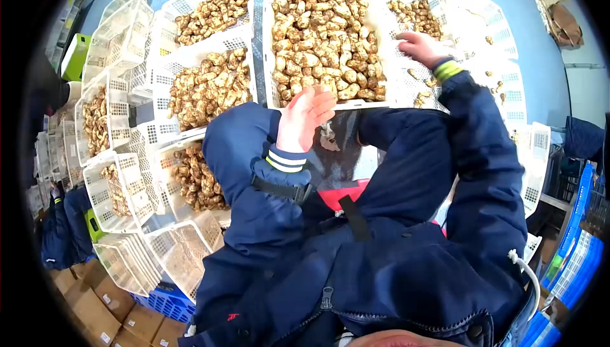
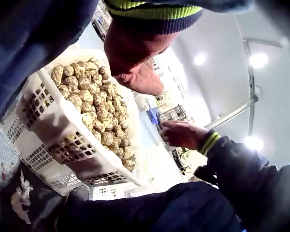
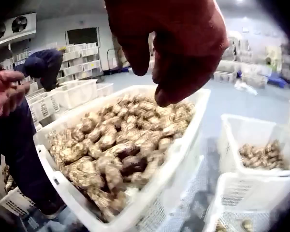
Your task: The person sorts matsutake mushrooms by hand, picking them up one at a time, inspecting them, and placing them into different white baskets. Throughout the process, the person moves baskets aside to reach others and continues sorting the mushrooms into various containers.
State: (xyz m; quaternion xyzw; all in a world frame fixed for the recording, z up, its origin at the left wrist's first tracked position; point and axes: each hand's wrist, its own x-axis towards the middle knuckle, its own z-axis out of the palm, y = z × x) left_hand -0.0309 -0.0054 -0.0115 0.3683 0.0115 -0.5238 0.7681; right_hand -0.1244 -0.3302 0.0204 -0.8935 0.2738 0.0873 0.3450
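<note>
A big white crate [image 1: 389, 102] stands in front of me, heaped with knobbly, tan-and-brown mottled, mushroom-like pieces [image 1: 327, 42]. My left hand [image 1: 305, 121] hovers over the crate's near edge, its fingers straight and nothing in it. To the right, my right hand [image 1: 420, 48] reaches above a white crate [image 1: 397, 83] with a small heap of pieces [image 1: 416, 18] at its far end and a few loose ones nearer. In the right wrist view the right hand's fingers hang loosely bent beside the big crate, with no piece showing between them.
More white crates [image 1: 251, 4] of such pieces stand at the left, some stacked. Shallowly filled crates [image 1: 508, 29] stand at the far right. Cardboard boxes [image 1: 108, 296] lie lower left, blue crates [image 1: 575, 264] lower right. Another person [image 3: 41, 67] bends over in the background.
</note>
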